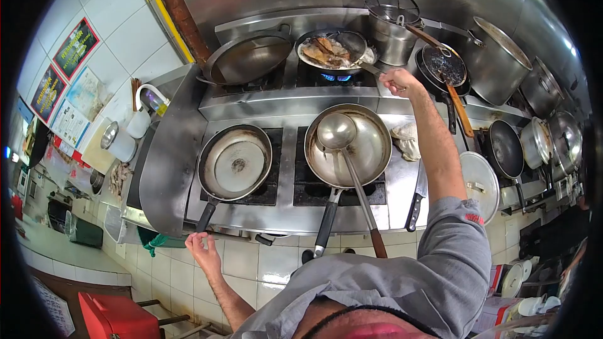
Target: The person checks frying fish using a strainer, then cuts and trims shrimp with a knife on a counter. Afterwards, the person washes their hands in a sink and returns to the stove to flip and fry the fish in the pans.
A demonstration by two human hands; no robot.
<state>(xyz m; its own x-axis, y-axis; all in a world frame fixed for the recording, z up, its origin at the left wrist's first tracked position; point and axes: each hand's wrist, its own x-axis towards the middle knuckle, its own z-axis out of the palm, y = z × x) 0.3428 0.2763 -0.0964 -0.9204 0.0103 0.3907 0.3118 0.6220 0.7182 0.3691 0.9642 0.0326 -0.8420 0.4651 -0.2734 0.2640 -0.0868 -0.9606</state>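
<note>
At the back of the range, my right hand [400, 81] is closed around the handle of a dark round skimmer [353, 43]. The skimmer rests in a frying pan [303, 59] where browned pieces of food [326, 52] sit in pale, foamy liquid above a blue flame. My left hand [204, 251] hangs by the front edge, fingers loosely curled and holding nothing, just below the black handle of an empty frying pan [237, 162]. In front of me, a second frying pan [369, 150] holds a long-handled ladle [336, 130].
An empty wok [248, 59] sits back left. A knife [416, 204], a crumpled cloth [407, 140] and a round lid [479, 185] lie on the right. Beyond are a tall pot [499, 63] and a wooden-handled strainer [445, 66]. A red chair or bin [116, 317] stands lower left.
</note>
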